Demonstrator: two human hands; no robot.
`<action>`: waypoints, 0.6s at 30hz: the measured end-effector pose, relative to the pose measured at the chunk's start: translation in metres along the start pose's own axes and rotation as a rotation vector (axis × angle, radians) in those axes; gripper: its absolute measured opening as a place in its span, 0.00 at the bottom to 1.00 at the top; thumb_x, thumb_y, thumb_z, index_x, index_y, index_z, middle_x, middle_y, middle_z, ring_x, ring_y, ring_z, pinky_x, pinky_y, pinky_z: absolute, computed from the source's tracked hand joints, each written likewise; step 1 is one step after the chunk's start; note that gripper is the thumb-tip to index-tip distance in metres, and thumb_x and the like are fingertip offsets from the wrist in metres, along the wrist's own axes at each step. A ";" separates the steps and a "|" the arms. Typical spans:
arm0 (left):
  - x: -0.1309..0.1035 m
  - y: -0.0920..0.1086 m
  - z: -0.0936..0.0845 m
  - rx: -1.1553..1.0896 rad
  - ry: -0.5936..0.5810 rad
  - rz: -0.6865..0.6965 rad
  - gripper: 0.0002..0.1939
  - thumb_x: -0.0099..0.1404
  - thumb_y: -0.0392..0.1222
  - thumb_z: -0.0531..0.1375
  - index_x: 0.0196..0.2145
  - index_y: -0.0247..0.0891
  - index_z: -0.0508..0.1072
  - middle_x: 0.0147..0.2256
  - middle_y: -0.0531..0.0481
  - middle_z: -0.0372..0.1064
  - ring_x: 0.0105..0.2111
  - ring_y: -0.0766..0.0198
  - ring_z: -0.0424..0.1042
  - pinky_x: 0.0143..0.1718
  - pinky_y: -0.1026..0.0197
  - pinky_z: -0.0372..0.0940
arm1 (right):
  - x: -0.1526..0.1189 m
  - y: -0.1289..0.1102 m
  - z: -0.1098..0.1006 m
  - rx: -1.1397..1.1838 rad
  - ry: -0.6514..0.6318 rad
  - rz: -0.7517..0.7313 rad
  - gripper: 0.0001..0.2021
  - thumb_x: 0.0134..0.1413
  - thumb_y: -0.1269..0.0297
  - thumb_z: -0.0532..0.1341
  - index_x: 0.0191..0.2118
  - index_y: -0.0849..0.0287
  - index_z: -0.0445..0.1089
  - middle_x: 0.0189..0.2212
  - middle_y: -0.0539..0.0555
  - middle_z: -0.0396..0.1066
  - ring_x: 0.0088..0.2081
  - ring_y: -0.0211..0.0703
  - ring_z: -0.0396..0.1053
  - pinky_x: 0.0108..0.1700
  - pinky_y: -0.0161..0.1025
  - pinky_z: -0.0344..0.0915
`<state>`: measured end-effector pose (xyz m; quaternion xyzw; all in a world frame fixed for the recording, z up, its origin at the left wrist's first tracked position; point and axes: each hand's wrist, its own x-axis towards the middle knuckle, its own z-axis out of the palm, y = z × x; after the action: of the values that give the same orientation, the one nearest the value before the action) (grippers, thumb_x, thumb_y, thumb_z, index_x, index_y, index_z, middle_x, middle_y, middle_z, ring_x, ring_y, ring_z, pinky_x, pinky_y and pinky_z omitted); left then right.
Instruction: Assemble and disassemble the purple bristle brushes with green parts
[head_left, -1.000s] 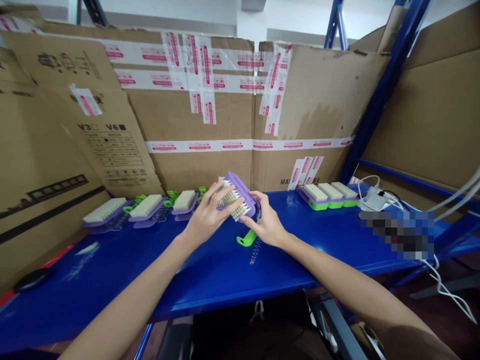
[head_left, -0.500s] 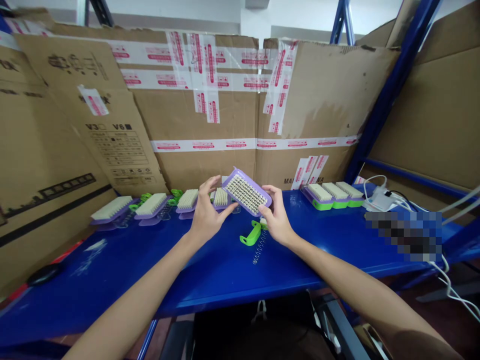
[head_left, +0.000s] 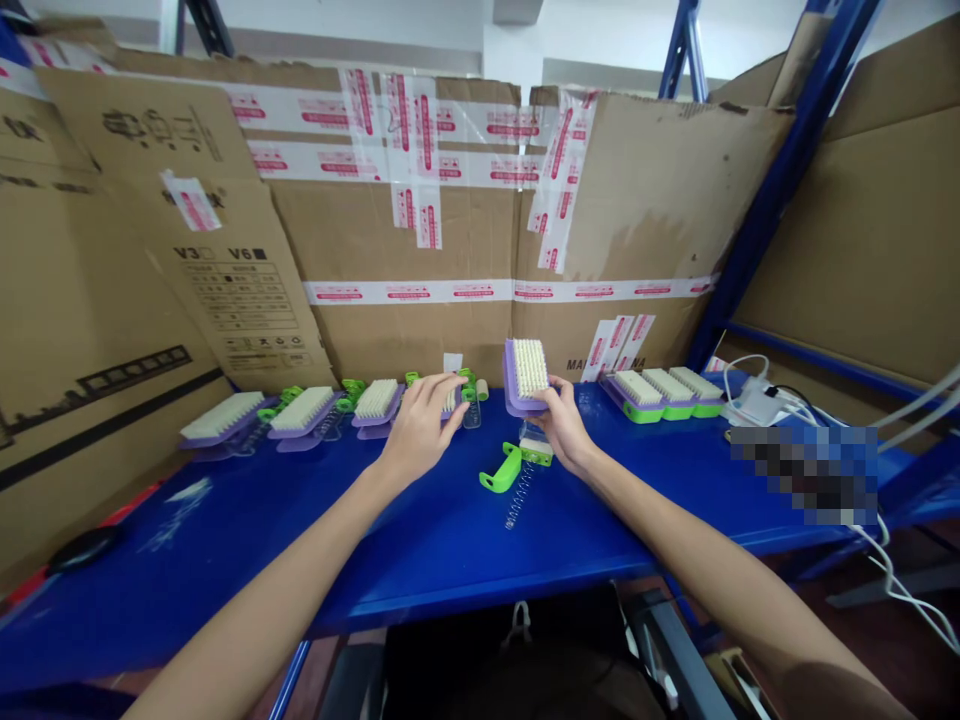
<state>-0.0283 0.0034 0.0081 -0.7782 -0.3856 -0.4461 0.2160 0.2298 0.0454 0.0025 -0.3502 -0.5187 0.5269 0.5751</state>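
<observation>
My right hand (head_left: 564, 420) grips a purple brush head (head_left: 530, 370) by its lower edge, with the pale bristles facing me. My left hand (head_left: 424, 425) is empty, fingers apart, over the row of brush parts and partly hiding one of them. Below my right hand lie a green curved handle piece (head_left: 501, 470), a metal spring (head_left: 519, 497) and a small green part with a pale top (head_left: 535, 452). More purple brush heads stand to the left, among them one (head_left: 376, 400) beside my left hand.
Three green-and-purple brushes (head_left: 667, 390) stand together at the right rear of the blue table (head_left: 420, 560). Beyond them are a white adapter (head_left: 761, 398) and cables. Taped cardboard (head_left: 405, 330) walls the back and left. A black oval object (head_left: 84, 548) lies at the left edge.
My left hand has let go of the brush head. My right hand has turned it more upright and moved it slightly right, uncovering the small green part below.
</observation>
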 end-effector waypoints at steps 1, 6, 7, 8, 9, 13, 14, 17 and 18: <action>0.000 0.001 0.001 -0.007 -0.013 0.010 0.19 0.83 0.43 0.60 0.68 0.44 0.70 0.60 0.39 0.77 0.61 0.44 0.75 0.64 0.38 0.71 | -0.001 -0.004 0.000 0.016 -0.027 0.026 0.24 0.61 0.51 0.61 0.58 0.47 0.53 0.58 0.58 0.75 0.50 0.51 0.83 0.54 0.55 0.82; -0.002 0.005 0.003 -0.069 -0.066 0.052 0.25 0.82 0.46 0.62 0.73 0.46 0.66 0.63 0.39 0.76 0.64 0.44 0.75 0.66 0.36 0.71 | -0.013 -0.018 0.005 -0.014 -0.229 0.150 0.21 0.67 0.45 0.48 0.55 0.51 0.60 0.48 0.59 0.80 0.39 0.52 0.81 0.40 0.47 0.82; -0.002 0.005 0.003 -0.089 -0.063 0.048 0.28 0.82 0.47 0.64 0.74 0.46 0.64 0.65 0.38 0.75 0.65 0.43 0.75 0.67 0.35 0.71 | -0.017 -0.018 0.007 -0.005 -0.250 0.161 0.21 0.67 0.44 0.48 0.55 0.51 0.60 0.46 0.58 0.79 0.35 0.50 0.80 0.35 0.44 0.79; -0.002 0.006 0.003 -0.111 -0.055 0.036 0.32 0.80 0.49 0.66 0.75 0.46 0.62 0.66 0.37 0.73 0.66 0.43 0.74 0.68 0.34 0.70 | -0.019 -0.018 0.009 0.010 -0.268 0.166 0.20 0.66 0.43 0.50 0.54 0.50 0.59 0.43 0.56 0.79 0.32 0.48 0.78 0.30 0.41 0.76; -0.002 0.006 0.002 -0.137 -0.044 0.017 0.36 0.79 0.51 0.68 0.76 0.45 0.61 0.68 0.36 0.71 0.68 0.42 0.73 0.69 0.33 0.70 | -0.022 -0.018 0.010 0.028 -0.288 0.167 0.20 0.65 0.43 0.51 0.54 0.50 0.58 0.41 0.54 0.77 0.29 0.47 0.75 0.27 0.39 0.73; -0.001 0.007 0.001 -0.267 -0.023 -0.048 0.50 0.71 0.57 0.75 0.78 0.47 0.55 0.74 0.32 0.62 0.74 0.39 0.66 0.72 0.30 0.67 | -0.026 -0.017 0.012 0.061 -0.375 0.171 0.18 0.65 0.45 0.51 0.53 0.48 0.57 0.36 0.48 0.73 0.25 0.42 0.70 0.25 0.37 0.70; -0.001 0.008 0.001 -0.299 -0.020 -0.057 0.53 0.68 0.59 0.77 0.79 0.48 0.54 0.75 0.32 0.59 0.75 0.38 0.63 0.73 0.28 0.67 | -0.026 -0.017 0.011 0.054 -0.390 0.171 0.17 0.65 0.46 0.51 0.53 0.48 0.56 0.37 0.48 0.73 0.25 0.42 0.70 0.26 0.37 0.70; -0.002 0.010 0.002 -0.360 -0.021 -0.079 0.65 0.58 0.60 0.82 0.80 0.50 0.50 0.79 0.30 0.51 0.78 0.33 0.57 0.74 0.25 0.65 | -0.026 -0.015 0.010 0.035 -0.418 0.151 0.17 0.65 0.47 0.51 0.53 0.48 0.56 0.39 0.49 0.75 0.26 0.42 0.71 0.25 0.37 0.70; -0.003 0.012 0.003 -0.370 -0.023 -0.083 0.68 0.56 0.59 0.84 0.80 0.50 0.48 0.80 0.29 0.48 0.79 0.32 0.55 0.74 0.24 0.65 | -0.026 -0.014 0.010 0.030 -0.428 0.135 0.18 0.64 0.47 0.52 0.54 0.48 0.56 0.39 0.49 0.76 0.26 0.43 0.72 0.25 0.37 0.70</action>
<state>-0.0181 -0.0025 0.0039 -0.7930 -0.3311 -0.5092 0.0461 0.2262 0.0161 0.0121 -0.2557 -0.5964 0.6341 0.4204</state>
